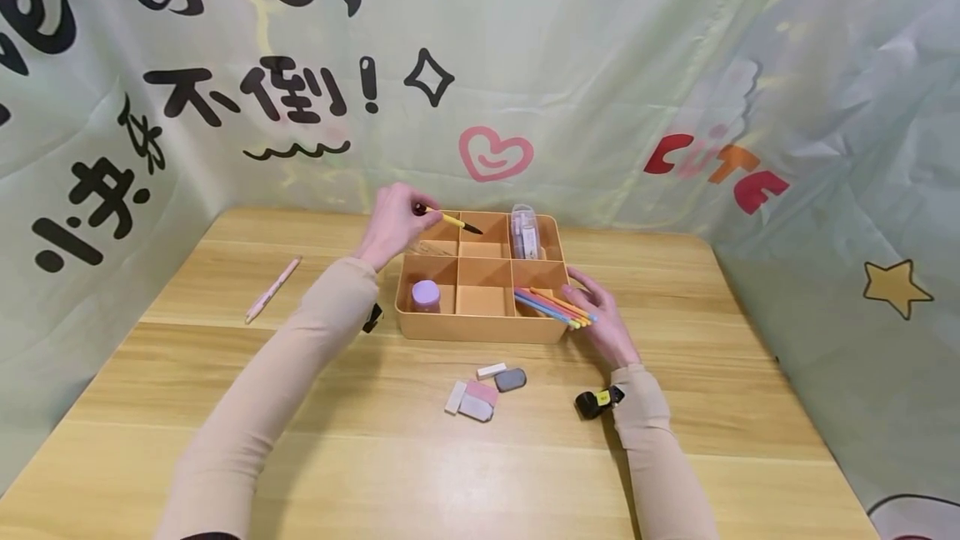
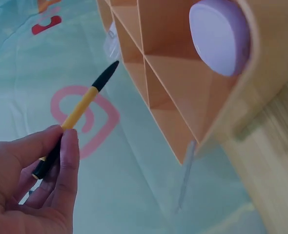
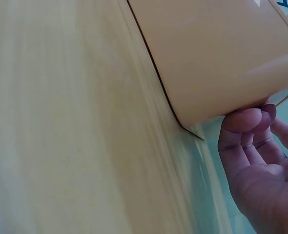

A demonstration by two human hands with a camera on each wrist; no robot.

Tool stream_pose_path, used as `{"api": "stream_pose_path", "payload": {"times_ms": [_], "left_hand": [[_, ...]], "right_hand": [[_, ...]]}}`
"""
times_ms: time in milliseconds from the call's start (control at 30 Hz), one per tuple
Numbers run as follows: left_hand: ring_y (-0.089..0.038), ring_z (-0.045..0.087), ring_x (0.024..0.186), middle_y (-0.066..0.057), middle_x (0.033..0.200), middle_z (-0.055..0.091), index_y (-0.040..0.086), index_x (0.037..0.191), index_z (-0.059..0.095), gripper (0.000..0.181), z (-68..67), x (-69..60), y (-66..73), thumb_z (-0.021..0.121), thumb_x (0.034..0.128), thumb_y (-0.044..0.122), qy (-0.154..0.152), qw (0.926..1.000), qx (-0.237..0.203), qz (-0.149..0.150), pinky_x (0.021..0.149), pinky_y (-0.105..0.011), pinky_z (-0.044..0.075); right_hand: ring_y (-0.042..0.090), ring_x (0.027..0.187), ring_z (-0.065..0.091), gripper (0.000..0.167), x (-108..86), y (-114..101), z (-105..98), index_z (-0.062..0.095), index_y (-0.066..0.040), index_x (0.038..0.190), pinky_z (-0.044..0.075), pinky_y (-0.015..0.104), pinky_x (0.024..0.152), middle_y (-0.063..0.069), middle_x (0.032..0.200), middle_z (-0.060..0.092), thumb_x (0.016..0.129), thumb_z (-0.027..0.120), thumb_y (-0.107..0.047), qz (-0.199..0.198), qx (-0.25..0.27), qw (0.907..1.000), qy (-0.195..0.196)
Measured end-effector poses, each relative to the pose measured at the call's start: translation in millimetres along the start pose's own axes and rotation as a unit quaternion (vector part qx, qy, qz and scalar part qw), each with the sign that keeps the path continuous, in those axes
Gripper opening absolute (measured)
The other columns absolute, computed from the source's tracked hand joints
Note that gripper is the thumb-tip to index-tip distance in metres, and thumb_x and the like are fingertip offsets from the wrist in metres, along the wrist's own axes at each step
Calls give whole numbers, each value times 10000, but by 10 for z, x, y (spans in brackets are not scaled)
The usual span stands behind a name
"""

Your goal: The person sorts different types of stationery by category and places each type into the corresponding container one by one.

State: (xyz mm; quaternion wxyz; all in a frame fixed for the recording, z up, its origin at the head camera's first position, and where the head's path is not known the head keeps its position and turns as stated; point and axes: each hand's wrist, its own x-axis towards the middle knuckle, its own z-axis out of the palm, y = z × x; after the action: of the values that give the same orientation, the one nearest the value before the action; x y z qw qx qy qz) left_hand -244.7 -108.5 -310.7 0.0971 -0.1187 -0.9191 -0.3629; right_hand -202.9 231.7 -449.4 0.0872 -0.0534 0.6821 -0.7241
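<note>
My left hand (image 1: 397, 223) pinches a yellow-and-black pen (image 2: 83, 107) between thumb and fingers, above the back left part of a tan compartment box (image 1: 472, 328). The pen's dark tapered end points right and down in the head view. My right hand (image 1: 602, 315) holds the box's right side, curled fingertips against the outer wall in the right wrist view. Several colored pens (image 1: 551, 307) lean out of the front right compartment beside it. A purple-lidded jar (image 1: 426, 294) stands in the front left compartment, and a clear-cased white item (image 1: 526, 233) in the back right one.
Several erasers (image 1: 477, 398) lie in front of the box, near a grey one (image 1: 511, 380). A pink pen (image 1: 273, 290) rests on the wooden table (image 1: 360, 440) at left. Printed cloth (image 1: 600, 90) hangs behind and at both sides.
</note>
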Motion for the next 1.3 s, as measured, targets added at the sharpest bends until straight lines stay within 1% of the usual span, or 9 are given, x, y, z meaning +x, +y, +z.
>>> {"api": "stream_pose_path", "payload": {"times_ms": [67,233,333,467,633,867,1033,1167,1300], "left_hand": [[-250,692,863,-139,989,789,24,1041,791,170,56,35,28,697,925,105,-41,9999,90,18,738,-298,516],[-251,666,911,-141,1017,782,23,1078,781,197,209,114,62,625,965,71,-140,9997,208,-67,784,-340,536],[-270,662,981,-157,1069,771,11,1102,769,210,289,148,61,605,979,59,-282,9992,242,-141,865,-374,549],[-305,630,1066,-174,1123,755,-2,1115,759,224,368,184,48,581,989,48,-472,9983,216,-261,982,-423,510],[-322,629,1133,-198,1211,722,-22,1161,732,240,446,208,22,575,986,26,-603,9971,132,-453,1010,-427,518],[-333,632,1150,-197,1239,704,-18,1166,725,237,515,200,-9,587,980,31,-727,9958,235,-513,985,-424,532],[-352,586,1209,-178,1256,669,-22,1176,713,238,542,172,-24,592,988,60,-913,9935,269,-616,1042,-455,501],[-364,593,1216,-182,1241,684,-18,1137,733,218,555,164,-31,604,979,60,-891,9941,332,-527,1065,-467,491],[-349,631,1168,-177,1188,715,-9,1092,755,196,563,170,-28,619,971,65,-880,9943,434,-414,1025,-460,516]], "right_hand": [[13,742,645,596,-2,3,3,335,-67,1567,511,165,559,-25,1071,712,1045,549,-260,12,-35,10000,33],[27,827,667,594,3,11,8,349,-88,1566,532,166,617,133,1254,640,1043,551,-286,52,-253,9996,115],[28,857,667,588,5,15,8,355,-95,1565,538,164,645,206,1313,596,1045,547,-290,61,-337,9993,137],[27,853,667,580,4,13,10,358,-92,1563,536,165,641,249,1337,576,1047,542,-284,43,-385,9991,161],[26,840,665,578,4,9,18,361,-87,1561,534,165,630,254,1323,586,1047,543,-278,0,-393,9991,168],[26,784,652,581,-5,10,27,356,-88,1564,514,175,572,169,1234,625,1046,542,-274,66,-339,9991,232],[27,786,649,582,-6,8,34,357,-95,1564,513,178,578,198,1262,603,1045,544,-281,95,-356,9990,268],[29,790,649,578,-5,7,33,359,-95,1563,513,178,577,243,1297,580,1047,539,-283,86,-383,9989,258],[27,806,649,580,-4,6,31,357,-97,1564,511,174,577,269,1327,557,1049,534,-295,87,-434,9987,252]]}}
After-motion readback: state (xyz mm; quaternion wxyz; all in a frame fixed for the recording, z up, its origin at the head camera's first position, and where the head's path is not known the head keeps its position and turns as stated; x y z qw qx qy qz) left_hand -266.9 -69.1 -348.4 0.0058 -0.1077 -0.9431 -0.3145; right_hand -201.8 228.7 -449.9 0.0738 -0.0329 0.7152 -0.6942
